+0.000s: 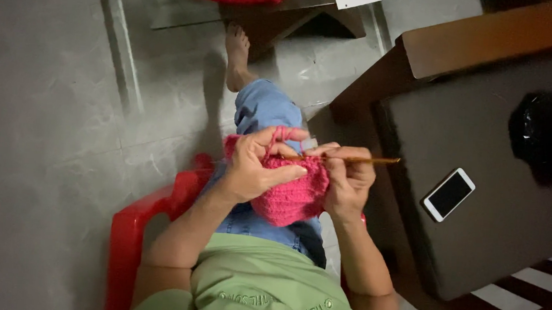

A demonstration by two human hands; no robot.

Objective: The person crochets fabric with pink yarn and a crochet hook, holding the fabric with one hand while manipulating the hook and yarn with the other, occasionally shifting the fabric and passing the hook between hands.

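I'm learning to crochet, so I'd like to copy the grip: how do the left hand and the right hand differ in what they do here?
The left hand grips the pink crochet piece, thumb across its front, with pink yarn looped over its raised fingers. The right hand pinches the brown crochet hook, which lies about level, its handle end pointing away from the left hand. The left hand is spread wider; the right hand is curled tighter. Both meet at the piece's top edge, above the lap.

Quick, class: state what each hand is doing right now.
Left hand: closed on the pink crochet piece.
Right hand: closed on the crochet hook.
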